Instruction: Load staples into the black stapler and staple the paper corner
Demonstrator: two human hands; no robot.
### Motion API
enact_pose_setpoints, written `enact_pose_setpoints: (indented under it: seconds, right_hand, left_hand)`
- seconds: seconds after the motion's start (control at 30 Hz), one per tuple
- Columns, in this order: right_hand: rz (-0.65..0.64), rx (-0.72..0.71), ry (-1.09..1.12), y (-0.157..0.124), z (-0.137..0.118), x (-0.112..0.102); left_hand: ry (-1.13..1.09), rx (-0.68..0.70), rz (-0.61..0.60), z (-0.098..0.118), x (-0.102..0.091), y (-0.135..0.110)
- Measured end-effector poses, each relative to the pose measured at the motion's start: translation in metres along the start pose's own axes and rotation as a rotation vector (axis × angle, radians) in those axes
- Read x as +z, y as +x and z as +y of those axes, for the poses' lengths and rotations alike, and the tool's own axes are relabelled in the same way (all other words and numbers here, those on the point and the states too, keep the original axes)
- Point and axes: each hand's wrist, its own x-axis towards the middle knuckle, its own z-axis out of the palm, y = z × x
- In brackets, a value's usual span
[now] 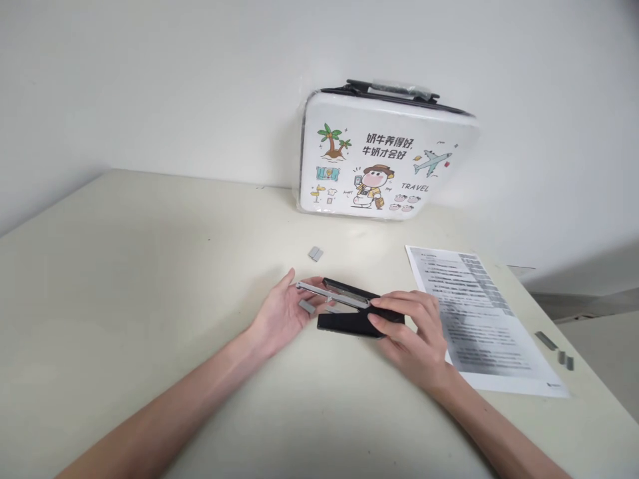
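A black stapler (349, 320) lies on the pale table (124, 279), swung apart so its metal staple channel (332, 295) shows. My right hand (412, 332) grips the stapler's right end, fingers wrapped over it. My left hand (282, 311) lies palm up at the channel's left tip, fingers spread. A short grey strip of staples (306, 307) rests in that palm.
A white cartoon-printed case (382, 159) stands against the wall behind. A printed sheet of paper (482, 319) lies to the right. Loose staple strips lie at mid-table (315, 253) and near the right edge (554, 347).
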Motion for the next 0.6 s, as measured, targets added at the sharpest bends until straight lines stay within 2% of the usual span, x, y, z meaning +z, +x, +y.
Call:
enact_pose_setpoints:
  seconds: [0.07,0.17,0.3,0.4,0.5,0.6]
  right_hand:
    - [0.018,0.028,0.027,0.001,0.002,-0.001]
    - [0.061,0.102,0.087,0.002,0.004,0.0]
    - [0.09,0.173,0.086,0.0,0.006,0.003]
    - [0.088,0.196,0.054,-0.002,0.007,0.004]
    - [0.082,0.208,0.064,-0.002,0.007,0.005]
    - [0.064,0.228,0.074,-0.002,0.006,0.004]
  left_hand:
    - [0.058,0.051,0.04,-0.002,0.0,-0.001]
    - [0.229,0.219,0.077,-0.006,-0.002,-0.002]
    - [0.514,0.487,0.087,-0.012,-0.005,-0.006]
    - [0.744,0.632,0.065,-0.017,-0.004,-0.012]
    - [0.945,0.696,-0.045,-0.022,-0.002,-0.019]
    - [0.989,0.678,-0.11,-0.023,0.001,-0.021]
